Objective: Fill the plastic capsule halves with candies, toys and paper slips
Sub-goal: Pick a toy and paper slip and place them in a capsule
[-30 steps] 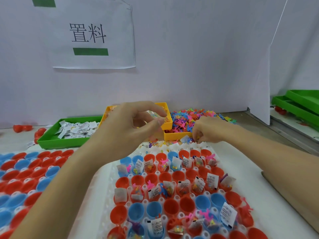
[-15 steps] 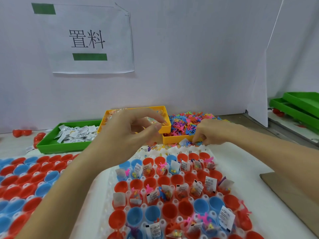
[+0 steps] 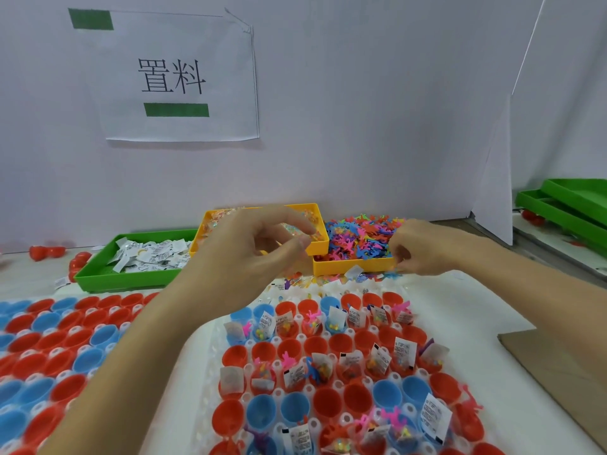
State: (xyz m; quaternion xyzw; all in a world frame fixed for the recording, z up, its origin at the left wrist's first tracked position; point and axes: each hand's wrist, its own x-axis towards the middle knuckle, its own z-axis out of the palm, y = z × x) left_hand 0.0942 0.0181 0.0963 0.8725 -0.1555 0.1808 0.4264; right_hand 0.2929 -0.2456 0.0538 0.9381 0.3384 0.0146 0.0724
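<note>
While both forearms stretch across the bench, the left hand (image 3: 249, 257) hovers in front of the orange plastic candy tray (image 3: 320, 246), thumb and forefinger curled close together; whether they pinch anything I cannot tell. It hides part of that tray. The right hand (image 3: 423, 247) rests at the front lip of the second orange tray of small coloured plastic toys (image 3: 358, 238), fingers curled downward among loose toys; what it has hold of is hidden. At far left a green plastic tray of white paper slips (image 3: 144, 257) sits beside the two orange ones. Below the hands, red and blue plastic capsule halves (image 3: 328, 366) stand mouth-up in a white holder sheet (image 3: 210, 356), many holding slips upright; a second sheet of empty halves (image 3: 49, 349) lies to the left. Stacked green trays (image 3: 565, 205) sit at far right, and a paper sign (image 3: 174, 77) hangs on the wall.
</note>
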